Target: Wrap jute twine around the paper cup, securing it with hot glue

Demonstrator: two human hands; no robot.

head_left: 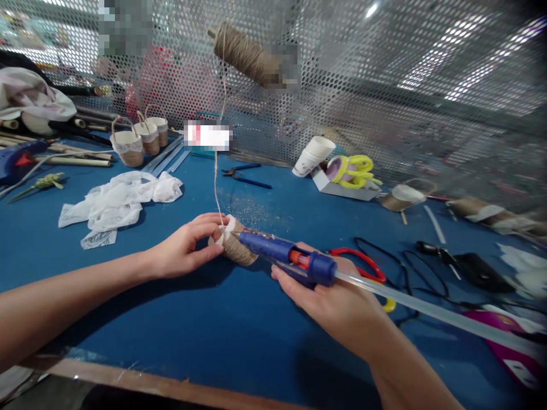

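My left hand (pixel 190 245) grips the rim end of a small paper cup (pixel 241 250) lying on its side, its wall mostly wrapped in brown twine. A strand of twine (pixel 216 176) runs from the cup up to a spool (pixel 245 54) on the mesh panel. Wrapped round a blue glue gun (pixel 282 250), my right hand (pixel 329 307) holds its nozzle against or very near the twine-covered wall. A long clear glue stick (pixel 410 302) sticks out of the gun's back end. The palm side of my right hand is hidden.
White lace (pixel 123 199) lies to the left, before several small twine baskets (pixel 128 149). Blue-handled pliers (pixel 248 173) and stacked paper cups (pixel 314 155) stand further back. Red-and-yellow-handled scissors (pixel 363 262), a black cord (pixel 404 259) and a twine-covered cup (pixel 401 196) are at right.
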